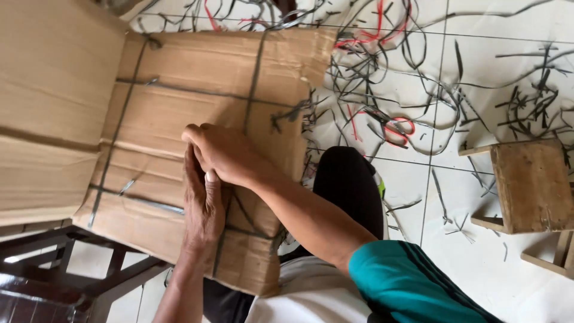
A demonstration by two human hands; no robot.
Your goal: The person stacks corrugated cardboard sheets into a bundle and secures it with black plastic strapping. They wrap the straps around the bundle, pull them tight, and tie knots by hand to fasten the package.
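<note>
On top of the strapped cardboard bundle [197, 107], both hands sit pressed together: left hand [202, 206] lies flat, fingers stretched out, gripping nothing. Right hand [224, 152] curls over it, and I can't tell if those fingers pinch the dark strap [254, 66]. Bundle rests on a dark wooden stand [89, 272], strap offcuts [430, 90] all over the tiled floor [466, 275].

Brown cardboard box [197, 119], crossed by dark grey straps [254, 72]. White floor tiles [514, 36] with thin dark joints, strewn with black and grey strap scraps [532, 101] and a few red loops [397, 128]. Teal sleeve [412, 287] with a dark stripe. Black trousers [350, 185]. Pale brown wooden stool [532, 185].
</note>
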